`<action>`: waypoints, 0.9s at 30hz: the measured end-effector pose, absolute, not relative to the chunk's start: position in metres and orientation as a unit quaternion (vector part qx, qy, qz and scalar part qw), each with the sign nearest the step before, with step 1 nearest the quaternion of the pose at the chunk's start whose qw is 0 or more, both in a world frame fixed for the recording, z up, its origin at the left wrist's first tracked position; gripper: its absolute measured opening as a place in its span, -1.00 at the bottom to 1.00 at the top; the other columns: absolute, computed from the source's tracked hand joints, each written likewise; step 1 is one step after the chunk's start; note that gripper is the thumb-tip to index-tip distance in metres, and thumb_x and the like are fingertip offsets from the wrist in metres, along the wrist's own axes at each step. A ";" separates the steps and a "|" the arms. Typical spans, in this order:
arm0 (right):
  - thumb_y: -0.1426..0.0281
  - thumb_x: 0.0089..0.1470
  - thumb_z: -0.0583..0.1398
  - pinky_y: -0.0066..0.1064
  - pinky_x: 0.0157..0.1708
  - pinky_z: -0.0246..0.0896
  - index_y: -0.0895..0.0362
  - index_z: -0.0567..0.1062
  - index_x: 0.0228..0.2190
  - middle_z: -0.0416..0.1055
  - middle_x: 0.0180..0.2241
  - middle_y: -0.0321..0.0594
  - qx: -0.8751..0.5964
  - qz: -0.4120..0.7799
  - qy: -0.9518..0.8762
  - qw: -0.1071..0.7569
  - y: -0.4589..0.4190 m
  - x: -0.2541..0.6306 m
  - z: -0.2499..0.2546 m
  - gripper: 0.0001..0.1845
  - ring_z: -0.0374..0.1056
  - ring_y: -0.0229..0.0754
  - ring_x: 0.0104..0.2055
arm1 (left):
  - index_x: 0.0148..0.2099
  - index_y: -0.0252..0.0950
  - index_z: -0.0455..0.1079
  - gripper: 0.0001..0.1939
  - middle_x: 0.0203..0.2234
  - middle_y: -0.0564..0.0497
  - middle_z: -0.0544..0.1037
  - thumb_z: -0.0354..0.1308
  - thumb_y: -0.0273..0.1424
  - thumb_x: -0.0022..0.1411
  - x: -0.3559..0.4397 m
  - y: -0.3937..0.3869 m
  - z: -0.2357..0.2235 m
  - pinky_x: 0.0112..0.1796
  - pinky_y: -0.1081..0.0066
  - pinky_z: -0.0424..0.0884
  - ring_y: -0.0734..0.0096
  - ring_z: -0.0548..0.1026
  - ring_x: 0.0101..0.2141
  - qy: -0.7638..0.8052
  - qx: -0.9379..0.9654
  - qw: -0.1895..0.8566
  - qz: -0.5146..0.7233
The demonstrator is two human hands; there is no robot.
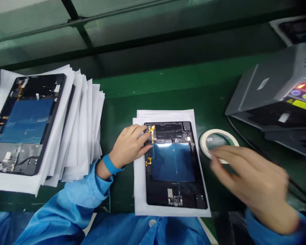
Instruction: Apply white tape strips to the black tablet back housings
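An opened tablet point(173, 163) lies on white foam sheets point(140, 190) in front of me, its inside facing up with a blue-filmed battery and orange flex cables point(153, 134). My left hand point(130, 143) rests at its upper left edge, fingertips touching near the flex cables, thumb apart from the fingers. My right hand point(255, 180) is to the right of the tablet, smeared by motion. Its thumb and index finger come together in a pinch beside a roll of cream tape point(205, 144); anything between them is too small to make out.
At the left stands a tall stack of white foam sheets point(79, 136) with another opened tablet point(25, 122) on top. A grey machine point(265, 92) with a lit red display is at the right, its cable running past my right hand. The green bench point(163, 92) reaches back to a dark ledge.
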State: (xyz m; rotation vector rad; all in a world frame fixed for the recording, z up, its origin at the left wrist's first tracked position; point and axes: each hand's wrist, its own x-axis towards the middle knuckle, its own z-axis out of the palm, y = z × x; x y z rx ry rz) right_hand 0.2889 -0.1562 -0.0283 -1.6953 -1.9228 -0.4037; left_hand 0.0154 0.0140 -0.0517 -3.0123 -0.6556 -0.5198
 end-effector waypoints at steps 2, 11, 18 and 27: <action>0.47 0.12 0.27 -0.44 -0.33 0.29 0.13 0.49 -0.23 0.56 -0.29 -0.26 -0.585 -0.146 -0.756 0.254 -0.117 0.257 -0.024 -0.87 0.47 -0.26 -0.31 | 0.06 -0.38 0.43 -0.63 0.04 -0.21 0.51 0.12 -0.19 0.41 0.017 0.017 -0.055 -0.03 0.17 0.39 0.04 0.43 0.04 -0.194 -0.968 -0.014 -0.159; 0.48 0.16 0.20 -0.43 -0.41 0.21 0.16 0.45 -0.22 0.55 -0.28 -0.23 -0.581 -0.150 -0.766 0.229 -0.039 0.228 -0.053 -0.89 0.46 -0.24 -0.32 | 0.19 -0.34 0.37 -0.56 0.11 -0.15 0.46 0.05 -0.17 0.43 0.023 0.009 -0.060 0.01 0.15 0.30 0.10 0.36 0.09 -0.225 -0.965 -0.066 -0.118; 0.45 0.17 0.21 -0.40 -0.36 0.19 0.15 0.46 -0.21 0.56 -0.25 -0.22 -0.578 -0.142 -0.780 0.193 -0.046 0.228 -0.055 -0.88 0.44 -0.22 -0.31 | 0.17 -0.35 0.38 -0.59 0.11 -0.12 0.46 0.03 -0.20 0.43 0.027 0.004 -0.059 -0.01 0.15 0.27 0.14 0.35 0.08 -0.237 -0.961 -0.066 -0.130; 0.48 0.11 0.27 -0.42 -0.39 0.19 0.17 0.47 -0.22 0.56 -0.27 -0.24 -0.558 -0.171 -0.791 0.185 -0.046 0.229 -0.056 -0.84 0.42 -0.26 -0.34 | 0.14 -0.35 0.39 -0.62 0.09 -0.11 0.48 0.02 -0.22 0.43 0.029 0.004 -0.061 -0.04 0.16 0.28 0.15 0.36 0.06 -0.238 -0.957 -0.072 -0.147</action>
